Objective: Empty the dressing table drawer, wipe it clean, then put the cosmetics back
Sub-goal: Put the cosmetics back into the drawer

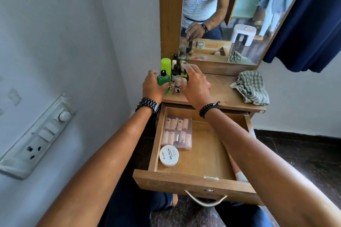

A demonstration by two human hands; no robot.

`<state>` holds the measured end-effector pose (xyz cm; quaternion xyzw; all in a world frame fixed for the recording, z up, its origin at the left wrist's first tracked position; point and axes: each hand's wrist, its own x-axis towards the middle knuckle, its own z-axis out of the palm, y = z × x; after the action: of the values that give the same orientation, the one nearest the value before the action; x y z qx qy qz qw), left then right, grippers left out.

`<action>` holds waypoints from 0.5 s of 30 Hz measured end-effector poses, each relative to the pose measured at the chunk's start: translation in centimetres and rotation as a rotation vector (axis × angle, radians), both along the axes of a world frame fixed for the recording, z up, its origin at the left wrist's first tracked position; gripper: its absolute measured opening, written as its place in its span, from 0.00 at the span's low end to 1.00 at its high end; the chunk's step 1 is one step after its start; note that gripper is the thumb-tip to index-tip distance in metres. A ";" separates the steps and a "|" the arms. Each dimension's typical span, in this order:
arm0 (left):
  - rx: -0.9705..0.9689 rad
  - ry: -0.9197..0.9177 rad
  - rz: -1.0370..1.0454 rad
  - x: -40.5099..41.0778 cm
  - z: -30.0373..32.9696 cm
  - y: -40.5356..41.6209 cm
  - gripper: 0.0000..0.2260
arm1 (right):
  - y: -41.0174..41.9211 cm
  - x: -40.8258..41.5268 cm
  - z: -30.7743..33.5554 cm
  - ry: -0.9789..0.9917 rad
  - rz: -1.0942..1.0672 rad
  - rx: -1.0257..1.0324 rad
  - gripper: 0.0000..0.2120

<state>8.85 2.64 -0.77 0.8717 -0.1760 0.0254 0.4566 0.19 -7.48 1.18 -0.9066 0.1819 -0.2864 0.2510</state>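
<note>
The dressing table drawer (pixel 193 180) is pulled out below my arms. In its left part lie a clear box of small nail polish bottles (pixel 177 132) and a white round tub marked NAIL POLISH (pixel 168 155). A cluster of cosmetics stands at the back left of the table top (pixel 225 96), including a tall lime-green can (pixel 165 64) and a small beige jar (pixel 178 81). My left hand (pixel 153 87) grips a green bottle with a black cap (pixel 163 79). My right hand (pixel 195 84) reaches over the cluster; the mirror shows its fingertips pinching a dark bottle's cap.
A green checked cloth (pixel 251 86) lies crumpled on the right of the table top. The mirror (pixel 230 14) rises behind it, and a dark blue curtain (pixel 310 24) hangs at the right. A switchboard (pixel 36 138) is on the left wall.
</note>
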 end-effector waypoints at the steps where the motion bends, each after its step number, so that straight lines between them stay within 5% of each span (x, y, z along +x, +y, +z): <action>1: 0.000 0.004 0.001 0.1 -0.1 -0.3 0.23 | -0.2 0.2 -0.1 -0.012 -0.017 -0.001 0.23; 15: -0.098 -0.096 -0.019 -2.5 -0.5 1.7 0.14 | -2.3 0.2 -1.2 0.019 -0.077 0.158 0.17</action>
<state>6.30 4.39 -1.27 0.8444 -0.2046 0.0712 0.4900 0.36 -9.76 0.02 -0.8789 0.2409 -0.2721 0.3089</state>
